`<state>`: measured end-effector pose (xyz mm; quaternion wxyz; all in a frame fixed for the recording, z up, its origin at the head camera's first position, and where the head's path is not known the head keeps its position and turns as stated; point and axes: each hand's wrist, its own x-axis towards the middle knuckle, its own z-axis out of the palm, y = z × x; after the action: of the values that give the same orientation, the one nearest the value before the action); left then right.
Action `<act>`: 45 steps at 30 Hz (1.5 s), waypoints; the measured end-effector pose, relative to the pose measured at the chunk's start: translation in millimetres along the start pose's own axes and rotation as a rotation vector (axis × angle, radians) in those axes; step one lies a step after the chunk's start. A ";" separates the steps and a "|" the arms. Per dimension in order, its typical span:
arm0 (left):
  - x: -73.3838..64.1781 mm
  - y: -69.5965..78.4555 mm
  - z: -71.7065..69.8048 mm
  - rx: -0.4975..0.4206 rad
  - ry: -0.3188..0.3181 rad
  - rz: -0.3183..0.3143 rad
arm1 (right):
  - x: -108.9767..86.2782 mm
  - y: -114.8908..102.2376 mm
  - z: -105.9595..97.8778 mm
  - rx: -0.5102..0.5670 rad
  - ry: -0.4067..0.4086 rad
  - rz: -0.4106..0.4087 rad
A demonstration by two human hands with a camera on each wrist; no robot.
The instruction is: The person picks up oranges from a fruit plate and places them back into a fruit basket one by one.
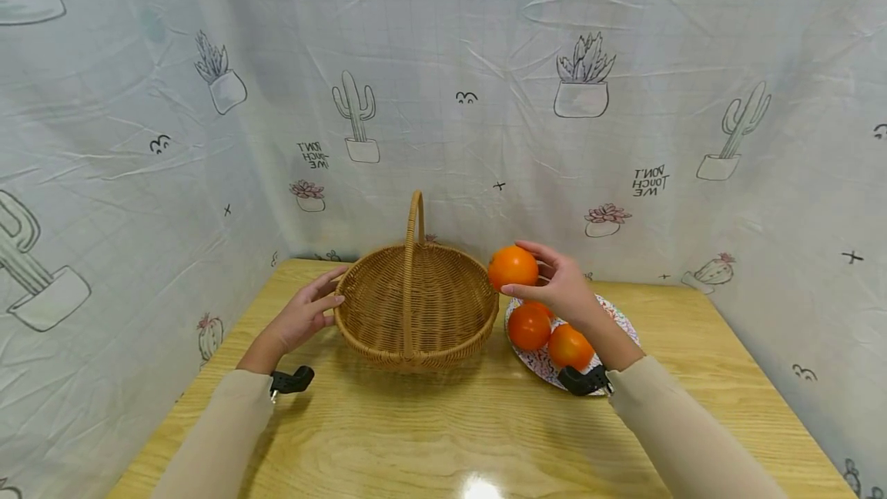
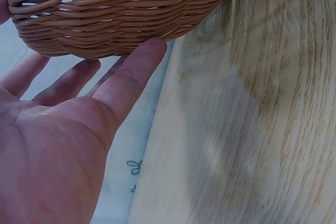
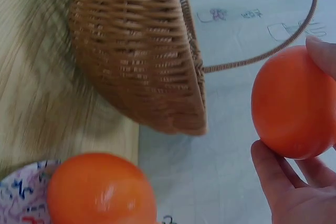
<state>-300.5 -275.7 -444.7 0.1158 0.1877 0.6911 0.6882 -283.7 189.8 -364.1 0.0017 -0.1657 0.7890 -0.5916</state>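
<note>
A round wicker basket (image 1: 453,306) with a tall arched handle stands on the table. At its left end my left hand (image 1: 308,316) holds the rim; in the left wrist view its fingers (image 2: 134,74) lie against the woven outer wall, some tips hidden behind it. My right hand (image 1: 557,287) grips an orange (image 1: 513,269) between thumb and fingers, raised just beyond the basket's right rim. In the right wrist view that orange (image 3: 294,103) is clear of the wicker. No fruit shows inside the basket.
Right of the basket lies a patterned plate (image 1: 537,364) with oranges (image 1: 529,326) on it, partly hidden by my right wrist. The wooden table (image 1: 388,437) meets a printed cloth backdrop (image 1: 485,137) behind and at both sides.
</note>
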 end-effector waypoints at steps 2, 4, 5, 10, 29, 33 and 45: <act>0.2 -0.3 0.5 0.003 -0.004 0.007 | 4.7 -1.0 4.8 -0.005 -0.001 -0.004; 0.4 -0.5 1.2 0.003 -0.001 0.007 | 9.1 -1.9 9.3 -0.002 -0.007 -0.009; 0.5 -0.4 1.4 0.004 -0.003 0.011 | 11.3 -2.5 11.6 0.005 -0.011 -0.010; 1.0 0.5 2.8 -0.004 0.004 -0.005 | 23.5 -5.3 22.5 0.026 -0.034 -0.004; 1.5 -0.6 1.6 0.000 0.004 -0.020 | 71.1 -5.3 74.7 0.058 -0.066 0.101; 2.3 -0.7 0.6 0.003 0.005 -0.022 | 80.5 -5.5 85.3 0.079 -0.047 0.149; 2.8 2.6 -3.2 0.029 0.001 -0.036 | 96.1 3.7 111.5 -0.039 -0.019 0.261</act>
<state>-304.2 -277.5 -441.7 0.1251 0.1767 0.7043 0.6761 -353.3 61.3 -382.5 0.0830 -0.0674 0.8151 -0.5693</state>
